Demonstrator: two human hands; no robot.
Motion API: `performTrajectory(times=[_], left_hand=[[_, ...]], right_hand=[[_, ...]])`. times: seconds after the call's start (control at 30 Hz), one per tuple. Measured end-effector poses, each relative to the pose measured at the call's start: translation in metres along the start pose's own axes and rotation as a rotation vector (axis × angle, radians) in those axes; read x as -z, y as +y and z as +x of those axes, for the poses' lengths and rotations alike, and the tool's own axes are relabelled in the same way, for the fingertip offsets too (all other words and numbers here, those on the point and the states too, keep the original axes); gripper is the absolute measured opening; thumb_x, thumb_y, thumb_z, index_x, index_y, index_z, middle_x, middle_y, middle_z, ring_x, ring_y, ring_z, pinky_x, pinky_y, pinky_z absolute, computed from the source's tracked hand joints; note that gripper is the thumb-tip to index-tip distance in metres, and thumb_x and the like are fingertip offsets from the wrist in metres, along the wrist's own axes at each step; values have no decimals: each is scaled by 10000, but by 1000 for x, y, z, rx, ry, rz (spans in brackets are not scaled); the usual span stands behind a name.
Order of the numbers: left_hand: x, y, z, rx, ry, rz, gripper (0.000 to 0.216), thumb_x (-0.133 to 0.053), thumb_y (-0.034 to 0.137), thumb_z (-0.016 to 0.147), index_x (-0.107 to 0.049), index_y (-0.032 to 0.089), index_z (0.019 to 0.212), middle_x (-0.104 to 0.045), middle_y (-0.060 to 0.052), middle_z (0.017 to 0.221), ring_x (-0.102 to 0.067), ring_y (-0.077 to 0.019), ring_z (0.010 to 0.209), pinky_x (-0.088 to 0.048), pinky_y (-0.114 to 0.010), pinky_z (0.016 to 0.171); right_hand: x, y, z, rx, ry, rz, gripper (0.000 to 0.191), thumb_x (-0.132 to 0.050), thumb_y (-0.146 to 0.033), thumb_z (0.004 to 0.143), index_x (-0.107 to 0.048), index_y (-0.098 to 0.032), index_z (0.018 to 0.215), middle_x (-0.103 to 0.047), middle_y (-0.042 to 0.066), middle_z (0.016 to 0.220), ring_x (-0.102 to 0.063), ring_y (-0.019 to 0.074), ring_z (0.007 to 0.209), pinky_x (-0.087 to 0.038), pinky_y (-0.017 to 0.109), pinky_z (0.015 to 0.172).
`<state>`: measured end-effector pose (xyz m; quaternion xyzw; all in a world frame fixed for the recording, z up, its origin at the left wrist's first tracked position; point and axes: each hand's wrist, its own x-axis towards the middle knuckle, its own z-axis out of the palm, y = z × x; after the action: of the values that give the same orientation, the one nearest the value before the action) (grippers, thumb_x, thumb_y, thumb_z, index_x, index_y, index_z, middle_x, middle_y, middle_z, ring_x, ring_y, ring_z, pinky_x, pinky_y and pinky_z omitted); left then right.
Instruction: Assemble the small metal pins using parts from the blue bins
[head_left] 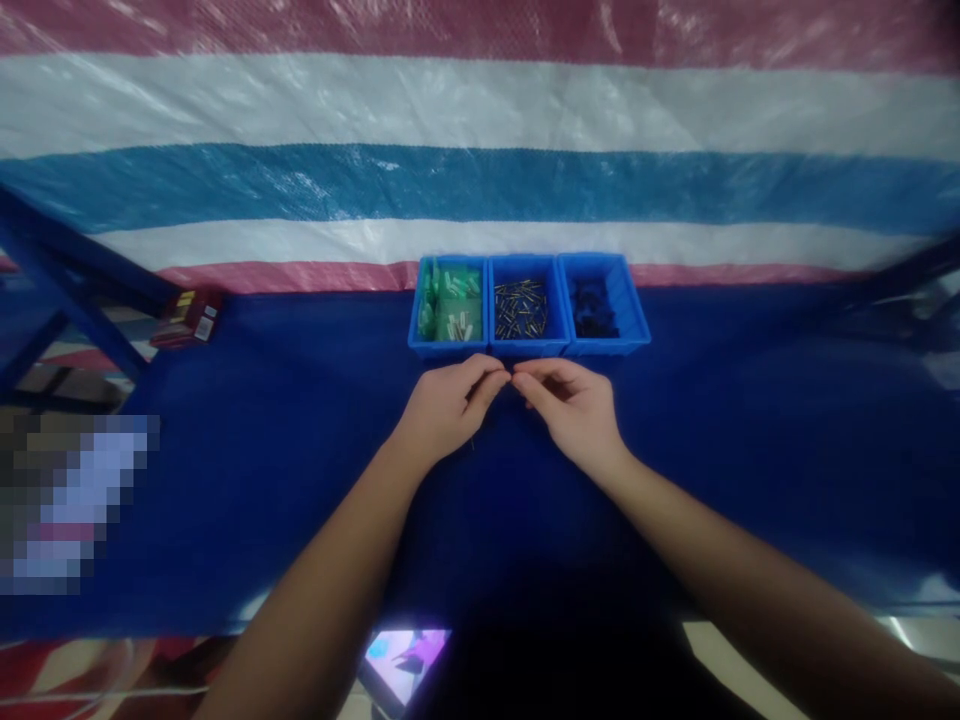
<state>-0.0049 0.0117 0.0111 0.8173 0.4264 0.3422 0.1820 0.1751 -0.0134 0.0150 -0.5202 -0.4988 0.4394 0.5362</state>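
Observation:
My left hand (454, 402) and my right hand (576, 405) meet fingertip to fingertip over the blue table, just in front of three bins. Both are closed in a pinch; whatever lies between the fingers is too small to make out. Straight beyond them is the middle blue bin (529, 348), holding many thin brass-coloured metal pieces (521, 308). On its left, a blue bin (448, 349) has a green lining with small whitish pieces (460, 327) in it. To its right, another blue bin (634, 310) contains small dark pieces (592, 308).
A striped plastic sheet (480, 185) hangs behind the blue table (750, 430). At the left edge stand a red box (189, 316) and a blue frame post (75, 280). A lit screen (407, 660) shows below the table's front edge. A patch at far left is pixelated.

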Motion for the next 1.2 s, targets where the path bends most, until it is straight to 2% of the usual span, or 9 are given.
performTrajectory(times=[0.1, 0.2, 0.3, 0.4, 0.5, 0.93, 1.03, 1.1, 1.2], left_hand=[[3, 0, 1, -21, -12, 31, 335, -449, 370, 1049, -676, 183, 890, -700, 7, 725, -649, -120, 652, -437, -239, 615], [3, 1, 1, -16, -4, 26, 341, -422, 357, 1056, -686, 184, 927, -713, -1, 756, -662, -128, 687, -456, -248, 651], [2, 1, 0, 5, 1, 22, 321, -432, 349, 1053, -693, 187, 958, -717, 2, 763, -661, -125, 682, -464, -246, 658], [2, 1, 0, 9, -3, 15, 315, -442, 344, 1049, -697, 190, 947, -710, 7, 745, -652, -120, 661, -465, -244, 649], [2, 1, 0, -1, -10, 17, 313, -445, 341, 1046, -698, 190, 940, -705, 7, 733, -650, -122, 657, -465, -246, 644], [1, 1, 0, 2, 9, 21, 310, -449, 333, 1043, -702, 185, 942, -716, 3, 752, -661, -120, 664, -472, -240, 648], [1, 1, 0, 11, 65, 42, 319, -445, 333, 1043, -705, 180, 940, -715, 0, 729, -662, -121, 652, -471, -241, 636], [1, 2, 0, 31, 114, 54, 324, -440, 336, 1044, -706, 178, 948, -713, -2, 716, -665, -123, 648, -473, -242, 629], [2, 2, 0, 56, 173, 68, 325, -436, 338, 1045, -706, 179, 958, -711, -2, 708, -671, -126, 655, -476, -242, 630]], right_hand=[[0, 1, 0, -37, -28, 34, 129, -808, -296, 785, -792, -203, 872, -735, 0, 716, -632, 108, 586, -558, 265, 599], [-1, 3, 1, -105, 22, 124, 164, -817, -327, 783, -785, -195, 875, -712, -4, 667, -620, 105, 555, -535, 245, 535], [1, 5, 5, -148, 195, 208, 211, -820, -354, 781, -768, -179, 889, -713, 7, 678, -605, 101, 519, -488, 223, 447], [5, 5, 12, -129, 379, 239, 258, -823, -376, 769, -744, -171, 903, -754, 43, 822, -645, 111, 570, -471, 212, 414], [11, 6, 18, -126, 479, 257, 307, -825, -395, 758, -731, -165, 939, -765, 61, 881, -683, 126, 616, -472, 211, 420], [12, 6, 19, -159, 525, 318, 357, -768, -386, 807, -682, -171, 1079, -780, 78, 1004, -713, 135, 650, -451, 211, 431], [12, 9, 18, -70, 404, 179, 278, -718, -382, 860, -688, -180, 1050, -775, 58, 935, -667, 123, 611, -451, 224, 439], [13, 9, 16, 34, 206, -25, 185, -684, -340, 889, -709, -194, 1000, -773, 54, 930, -678, 144, 674, -500, 254, 510], [14, 10, 13, 259, -115, -367, 124, -612, -188, 907, -713, -214, 974, -767, 66, 1091, -704, 204, 939, -571, 345, 764]])
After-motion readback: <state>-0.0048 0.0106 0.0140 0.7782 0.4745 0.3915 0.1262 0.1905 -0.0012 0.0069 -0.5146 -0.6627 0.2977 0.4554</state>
